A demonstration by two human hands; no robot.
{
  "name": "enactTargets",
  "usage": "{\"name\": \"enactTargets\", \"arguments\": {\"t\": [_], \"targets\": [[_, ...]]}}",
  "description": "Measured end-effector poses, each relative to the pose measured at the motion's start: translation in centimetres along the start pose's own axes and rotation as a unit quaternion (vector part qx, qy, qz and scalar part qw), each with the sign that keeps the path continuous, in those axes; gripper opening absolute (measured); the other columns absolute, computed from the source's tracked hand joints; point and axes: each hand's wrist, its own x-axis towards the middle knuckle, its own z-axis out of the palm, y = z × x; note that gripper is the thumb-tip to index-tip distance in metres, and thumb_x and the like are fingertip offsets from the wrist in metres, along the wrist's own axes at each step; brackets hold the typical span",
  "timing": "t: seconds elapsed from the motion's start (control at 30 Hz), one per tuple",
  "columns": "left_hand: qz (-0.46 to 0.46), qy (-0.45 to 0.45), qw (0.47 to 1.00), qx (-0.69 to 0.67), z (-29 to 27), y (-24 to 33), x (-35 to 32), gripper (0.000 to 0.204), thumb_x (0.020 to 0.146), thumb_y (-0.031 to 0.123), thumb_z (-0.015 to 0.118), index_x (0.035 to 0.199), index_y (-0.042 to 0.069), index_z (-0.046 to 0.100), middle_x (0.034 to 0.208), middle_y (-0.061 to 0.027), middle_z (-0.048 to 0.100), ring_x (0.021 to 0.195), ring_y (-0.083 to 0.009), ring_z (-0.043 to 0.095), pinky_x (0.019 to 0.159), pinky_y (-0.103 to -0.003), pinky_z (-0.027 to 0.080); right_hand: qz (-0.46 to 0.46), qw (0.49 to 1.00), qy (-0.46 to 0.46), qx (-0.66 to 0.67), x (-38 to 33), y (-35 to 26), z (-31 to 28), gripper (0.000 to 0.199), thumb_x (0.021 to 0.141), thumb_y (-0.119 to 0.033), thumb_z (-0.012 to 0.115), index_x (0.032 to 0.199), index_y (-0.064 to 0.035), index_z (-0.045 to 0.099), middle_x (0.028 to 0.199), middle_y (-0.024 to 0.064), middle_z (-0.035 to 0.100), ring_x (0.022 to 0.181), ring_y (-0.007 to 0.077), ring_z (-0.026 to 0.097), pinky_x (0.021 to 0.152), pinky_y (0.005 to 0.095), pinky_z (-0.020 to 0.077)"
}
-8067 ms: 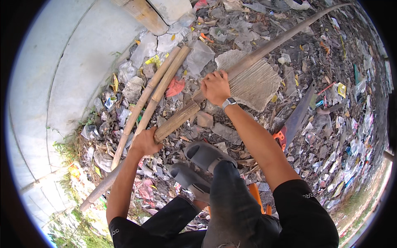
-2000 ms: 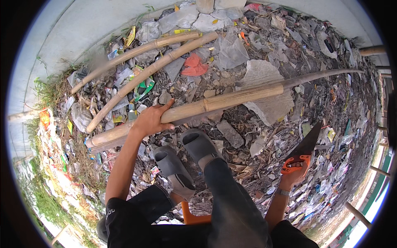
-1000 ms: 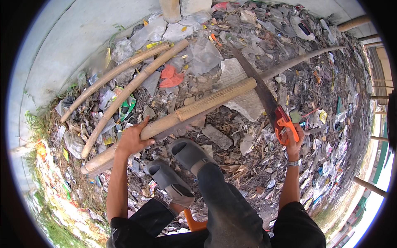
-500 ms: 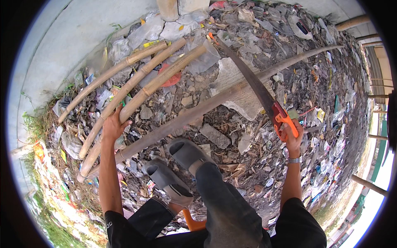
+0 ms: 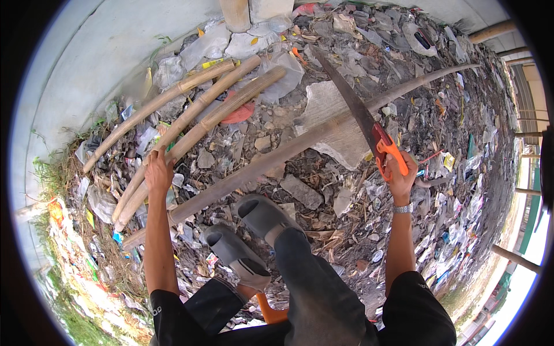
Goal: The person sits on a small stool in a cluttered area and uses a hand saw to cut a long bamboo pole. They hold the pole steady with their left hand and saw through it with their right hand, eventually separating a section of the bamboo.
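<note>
My left hand (image 5: 158, 171) is closed on the nearest of three short cut bamboo poles, a tan bamboo pole (image 5: 228, 109). Its fingers also reach the middle bamboo pole (image 5: 199, 106), which lies close alongside. Beyond them rests the third, a slimmer bamboo pole (image 5: 156, 106). In my right hand (image 5: 399, 176) is a handsaw (image 5: 352, 101) with an orange and dark red handle, its long dark blade pointing away and to the left. The blade passes over a long greyish bamboo pole (image 5: 265, 161) that runs diagonally across the ground.
A flat broken concrete slab (image 5: 326, 109) lies under the long pole. Rubble and plastic litter cover the ground around my grey shoes (image 5: 265, 216). A pale wall (image 5: 115, 52) stands at the left and far side. Something orange (image 5: 270, 311) sits beneath my legs.
The nearest short pole's lower end has shifted away from me, closer to the middle pole, with my left hand on it. My right hand and the saw's handle have moved slightly away and left.
</note>
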Motion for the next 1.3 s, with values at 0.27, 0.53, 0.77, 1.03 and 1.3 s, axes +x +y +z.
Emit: {"name": "enactTargets", "arguments": {"t": [0.27,0.53,0.77,1.03,1.3], "targets": [[0.219,-0.002,0.947,-0.235,-2.2,23.0,-5.3,0.068,0.091,0.037,0.078,0.146,0.005,0.054,0.127,-0.0218,0.061,0.118,-0.0398,0.061,0.101,-0.050,0.051,-0.018,0.988,0.117,0.101,-7.0,0.0,-3.1,0.025,0.101,-0.021,0.069,0.095,0.0019,0.064,0.060,0.0007,0.057,0.050,0.0069,0.051,0.048,0.0249,0.0401],[0.194,-0.153,0.959,-0.140,-3.1,24.3,-5.1,0.065,0.085,0.023,0.080,0.143,0.013,0.054,0.116,-0.0147,0.071,0.102,-0.0388,0.073,0.084,-0.050,0.060,0.038,0.990,0.115,0.075,-12.1,-1.2,-2.1,0.026,0.099,-0.020,0.070,0.092,0.0024,0.059,0.062,0.0030,0.059,0.050,0.0066,0.053,0.046,0.0234,0.0425],[0.156,-0.133,0.976,-0.076,-0.2,12.4,-10.9,0.064,0.081,0.021,0.084,0.138,0.011,0.057,0.117,-0.0142,0.069,0.102,-0.0358,0.072,0.088,-0.047,0.059,0.056,0.990,0.027,0.123,-14.8,-2.8,2.0,0.029,0.094,-0.024,0.071,0.091,0.0015,0.057,0.065,0.0032,0.060,0.051,0.0074,0.054,0.047,0.0233,0.0427],[0.151,-0.044,0.973,-0.168,-2.7,22.4,-8.6,0.087,0.071,0.036,0.091,0.145,0.008,0.054,0.127,-0.0154,0.060,0.124,-0.0343,0.059,0.105,-0.048,0.047,0.053,0.995,-0.066,-0.054,-16.9,-3.0,4.6,0.010,0.082,-0.004,0.070,0.089,0.0002,0.066,0.071,0.0050,0.065,0.063,0.0099,0.059,0.059,0.0269,0.0467],[0.132,-0.165,0.963,-0.166,0.5,30.4,-4.2,0.057,0.077,0.033,0.085,0.121,0.005,0.063,0.106,-0.0177,0.074,0.100,-0.0370,0.074,0.085,-0.049,0.060,0.048,0.994,-0.065,-0.069,-16.0,-3.0,3.8,0.013,0.081,-0.003,0.069,0.094,-0.0003,0.067,0.076,0.0047,0.067,0.067,0.0104,0.060,0.062,0.0269,0.0482]]}}
